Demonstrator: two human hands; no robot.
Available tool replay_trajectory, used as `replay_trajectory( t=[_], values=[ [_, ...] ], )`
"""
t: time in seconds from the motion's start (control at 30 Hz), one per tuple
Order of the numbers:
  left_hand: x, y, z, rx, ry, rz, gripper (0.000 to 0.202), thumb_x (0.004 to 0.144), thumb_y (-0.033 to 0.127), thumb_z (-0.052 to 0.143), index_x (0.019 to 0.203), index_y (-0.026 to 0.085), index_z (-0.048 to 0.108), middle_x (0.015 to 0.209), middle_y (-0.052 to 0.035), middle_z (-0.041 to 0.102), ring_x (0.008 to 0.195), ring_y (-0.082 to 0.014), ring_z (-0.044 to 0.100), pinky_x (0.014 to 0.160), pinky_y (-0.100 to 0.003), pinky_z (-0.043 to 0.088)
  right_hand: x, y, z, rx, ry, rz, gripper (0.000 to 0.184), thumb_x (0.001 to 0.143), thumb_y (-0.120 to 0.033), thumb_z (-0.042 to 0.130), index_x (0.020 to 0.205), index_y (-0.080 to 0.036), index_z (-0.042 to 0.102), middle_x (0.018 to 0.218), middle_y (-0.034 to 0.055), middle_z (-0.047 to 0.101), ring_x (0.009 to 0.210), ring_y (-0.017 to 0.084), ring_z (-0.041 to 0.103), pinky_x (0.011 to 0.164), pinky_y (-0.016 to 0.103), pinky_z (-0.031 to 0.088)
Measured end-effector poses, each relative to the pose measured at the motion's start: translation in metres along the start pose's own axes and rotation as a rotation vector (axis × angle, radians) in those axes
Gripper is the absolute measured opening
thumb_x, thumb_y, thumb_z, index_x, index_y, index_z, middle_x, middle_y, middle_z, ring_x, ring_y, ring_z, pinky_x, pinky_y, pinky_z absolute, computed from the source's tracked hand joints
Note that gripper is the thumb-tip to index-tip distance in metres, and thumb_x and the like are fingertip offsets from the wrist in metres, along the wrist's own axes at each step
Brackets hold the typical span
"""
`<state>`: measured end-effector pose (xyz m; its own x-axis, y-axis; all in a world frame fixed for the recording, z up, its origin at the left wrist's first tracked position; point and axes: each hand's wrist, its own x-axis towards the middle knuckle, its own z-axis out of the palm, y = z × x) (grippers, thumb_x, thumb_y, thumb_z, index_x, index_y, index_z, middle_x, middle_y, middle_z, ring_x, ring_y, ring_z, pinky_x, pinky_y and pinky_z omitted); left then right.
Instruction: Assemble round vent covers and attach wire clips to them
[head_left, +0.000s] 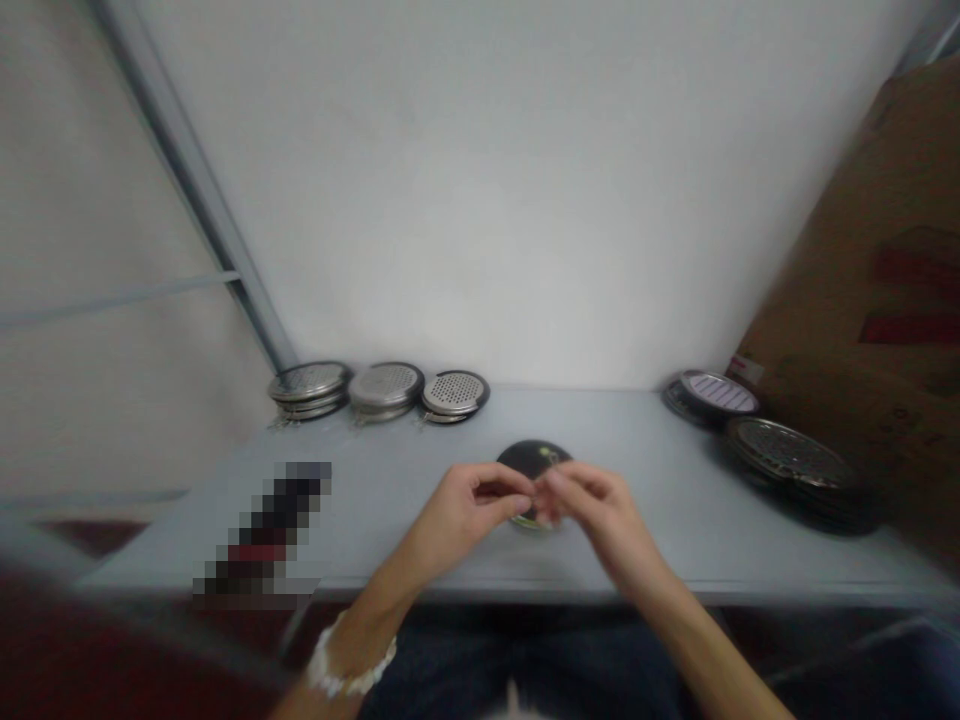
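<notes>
Fingertips of the left hand (469, 505) and right hand (592, 505) meet, each grip pinched closed at the near rim of a dark round disc (534, 460) lying midway on the worktop (660, 500). Perforated metal tins (379, 388) stack behind left, contents hidden.

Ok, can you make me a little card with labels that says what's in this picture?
hands: left hand and right hand, fingertips meeting
grip: whatever they pinch is too small to tell
under hands: black round flat disc lying on the grey table
back left: three stacks of round silver perforated metal discs
right side: dark round grilled discs beside a brown cardboard box
</notes>
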<state>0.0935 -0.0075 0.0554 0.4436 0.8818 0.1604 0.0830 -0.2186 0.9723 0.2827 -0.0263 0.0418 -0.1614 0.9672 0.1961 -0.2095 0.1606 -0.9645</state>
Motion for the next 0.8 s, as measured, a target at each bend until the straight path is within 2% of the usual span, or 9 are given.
replay_trajectory(
  t=[0.13,0.23,0.33,0.43,0.53,0.63,0.8],
  values=[
    [0.002,-0.003,0.002,-0.072,-0.015,-0.001,0.017,0.079,0.025,0.077,0.089,0.012,0.075,0.09,-0.0079,0.078,0.086,-0.0214,0.072,0.085,-0.032,0.056,-0.001,0.001,0.002,0.109,0.008,0.013,0.035,0.085,-0.052,0.074,0.08,-0.018,0.075,0.068,0.0021,0.07,0.062,0.013,0.062,0.063,0.025,0.047],
    [0.002,-0.003,0.003,-0.048,0.011,-0.003,0.014,0.079,0.025,0.075,0.086,0.013,0.074,0.084,-0.0059,0.076,0.078,-0.0181,0.069,0.08,-0.03,0.055,-0.001,0.002,0.003,0.142,0.017,0.024,0.035,0.082,-0.052,0.077,0.078,-0.017,0.075,0.07,0.0026,0.07,0.064,0.014,0.062,0.065,0.026,0.047],
    [0.001,-0.003,0.004,-0.021,-0.021,-0.025,0.015,0.082,0.026,0.072,0.085,0.012,0.075,0.079,-0.0054,0.074,0.072,-0.0162,0.066,0.074,-0.027,0.054,-0.001,0.002,0.002,0.129,0.019,0.015,0.036,0.082,-0.052,0.077,0.077,-0.017,0.074,0.07,0.0026,0.07,0.064,0.014,0.062,0.065,0.026,0.048],
    [0.0,-0.002,0.007,-0.005,-0.086,-0.047,0.02,0.086,0.028,0.068,0.089,0.011,0.076,0.079,-0.0065,0.075,0.07,-0.0159,0.066,0.07,-0.026,0.054,-0.001,0.001,0.0,0.05,0.05,-0.007,0.035,0.083,-0.053,0.075,0.079,-0.018,0.075,0.068,0.002,0.069,0.062,0.013,0.06,0.063,0.026,0.047],
    [-0.001,-0.001,0.009,0.0,-0.095,-0.026,0.024,0.09,0.031,0.066,0.094,0.011,0.077,0.08,-0.0072,0.076,0.071,-0.016,0.067,0.071,-0.026,0.055,-0.001,0.0,-0.003,-0.088,0.064,-0.015,0.034,0.083,-0.052,0.075,0.084,-0.018,0.077,0.067,0.0015,0.068,0.06,0.013,0.056,0.059,0.025,0.046],
    [-0.002,0.001,0.009,-0.021,-0.079,0.006,0.027,0.091,0.034,0.065,0.093,0.01,0.077,0.083,-0.0088,0.077,0.075,-0.0174,0.069,0.072,-0.027,0.056,0.0,-0.002,-0.005,-0.21,0.004,-0.045,0.033,0.084,-0.051,0.073,0.08,-0.018,0.077,0.069,0.0016,0.067,0.063,0.014,0.056,0.058,0.026,0.044],
    [-0.003,0.003,0.008,-0.062,-0.118,0.0,0.033,0.093,0.04,0.064,0.095,0.01,0.076,0.088,-0.0104,0.077,0.078,-0.0187,0.07,0.074,-0.029,0.057,-0.001,-0.008,-0.009,-0.36,-0.077,-0.138,0.033,0.092,-0.044,0.066,0.072,-0.019,0.074,0.067,0.0009,0.062,0.067,0.016,0.057,0.064,0.027,0.046]
  ],
)
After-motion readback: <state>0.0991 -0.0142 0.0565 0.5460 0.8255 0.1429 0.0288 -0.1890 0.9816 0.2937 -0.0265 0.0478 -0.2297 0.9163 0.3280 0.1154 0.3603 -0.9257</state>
